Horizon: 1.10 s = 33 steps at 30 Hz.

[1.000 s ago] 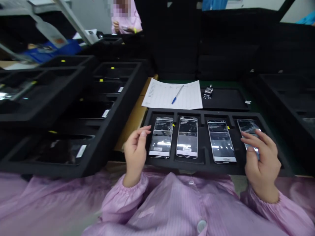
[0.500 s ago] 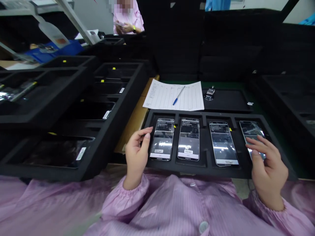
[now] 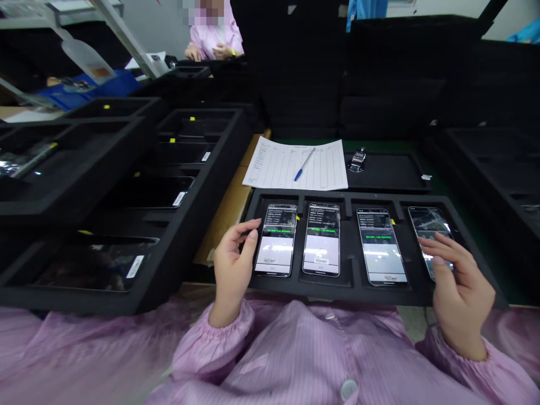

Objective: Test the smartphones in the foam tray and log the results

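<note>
Several smartphones lie face up in the slots of a black foam tray (image 3: 348,198). The leftmost phone (image 3: 276,242), the second phone (image 3: 321,239) and the third phone (image 3: 382,247) have lit screens with a line of green text over a pale lower half. On the far right, a phone with a darker screen (image 3: 424,218) is partly hidden by my right hand (image 3: 459,281), whose fingers are apart over it and hold nothing; whether they touch the glass I cannot tell. My left hand (image 3: 234,261) is empty, thumb and fingers apart, beside the leftmost phone's left edge.
Behind the tray lie a printed sheet (image 3: 274,163), a blue pen (image 3: 304,165) and a metal tally counter (image 3: 358,160) on a black tray. Black foam trays with phones (image 3: 169,264) stand at the left, more black trays (image 3: 485,163) at the right. A co-worker (image 3: 215,39) is across the bench.
The three left phones' screens have changed from grey to pale lower halves, with green text now showing. My hands have barely moved. The co-worker's hands have come apart.
</note>
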Tool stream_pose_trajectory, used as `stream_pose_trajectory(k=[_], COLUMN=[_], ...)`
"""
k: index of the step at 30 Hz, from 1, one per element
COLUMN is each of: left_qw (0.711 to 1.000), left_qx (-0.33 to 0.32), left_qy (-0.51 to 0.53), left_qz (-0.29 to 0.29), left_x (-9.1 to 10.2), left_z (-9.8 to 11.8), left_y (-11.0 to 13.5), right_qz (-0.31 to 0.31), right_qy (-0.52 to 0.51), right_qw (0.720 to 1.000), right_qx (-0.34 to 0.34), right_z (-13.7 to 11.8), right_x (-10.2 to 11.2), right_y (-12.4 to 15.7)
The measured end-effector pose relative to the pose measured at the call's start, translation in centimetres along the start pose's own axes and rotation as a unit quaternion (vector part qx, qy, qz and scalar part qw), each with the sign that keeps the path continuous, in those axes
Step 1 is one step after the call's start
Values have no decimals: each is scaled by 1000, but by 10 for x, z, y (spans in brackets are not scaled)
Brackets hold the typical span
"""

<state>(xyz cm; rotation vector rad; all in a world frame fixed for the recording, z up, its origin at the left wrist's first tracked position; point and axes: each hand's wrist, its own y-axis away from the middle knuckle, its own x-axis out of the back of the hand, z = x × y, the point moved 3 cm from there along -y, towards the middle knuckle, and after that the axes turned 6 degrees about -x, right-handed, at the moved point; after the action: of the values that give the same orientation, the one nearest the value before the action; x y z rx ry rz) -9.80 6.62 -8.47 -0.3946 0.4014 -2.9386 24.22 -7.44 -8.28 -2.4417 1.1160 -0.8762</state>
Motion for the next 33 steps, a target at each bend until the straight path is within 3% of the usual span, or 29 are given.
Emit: stream_pose_trajectory(k=[4, 7, 10, 12, 19, 24, 26, 27, 28, 29, 31, 32, 33], left_qw=[999, 980, 928, 910, 897, 971, 988, 985, 974, 962, 950, 954, 962], left_qx=[-10, -129, -265, -291, -140, -47, 30, 71, 104, 126, 123, 101, 72], left_qy=[-35, -150, -257, -285, -405, -214, -94, -38, 12, 53, 117, 141, 161], left_qz=[-8, -3, -45, -79, -112, -96, -119, -155, -199, -238, -263, -244, -208], left_x=[-1, -2, -6, -6, -19, -21, -19, -19, -19, -20, -20, -20, -20], left_z=[0, 12, 26, 28, 15, 11, 5, 2, 2, 3, 13, 21, 30], left_y=[0, 8, 24, 31, 25, 16, 3, -4, -11, -17, -23, -22, -18], right_qz=[-21, -66, -166, -207, -152, -121, -151, -196, -263, -352, -529, -584, -610], right_qy=[24, 81, 136, 150, 152, 87, -16, -82, -152, -218, -316, -349, -378], right_qw=[999, 993, 968, 953, 967, 984, 987, 977, 952, 906, 759, 686, 632], right_qx=[6, 47, 128, 162, 132, 102, 53, 15, -33, -90, -210, -258, -293], right_z=[1, 1, -2, -5, -9, -22, -34, -42, -50, -58, -77, -86, -94], right_x=[2, 0, -9, -14, -20, -18, -21, -27, -35, -47, -73, -85, -95], right_y=[-1, 0, 5, 8, 8, 13, 15, 17, 20, 24, 39, 47, 52])
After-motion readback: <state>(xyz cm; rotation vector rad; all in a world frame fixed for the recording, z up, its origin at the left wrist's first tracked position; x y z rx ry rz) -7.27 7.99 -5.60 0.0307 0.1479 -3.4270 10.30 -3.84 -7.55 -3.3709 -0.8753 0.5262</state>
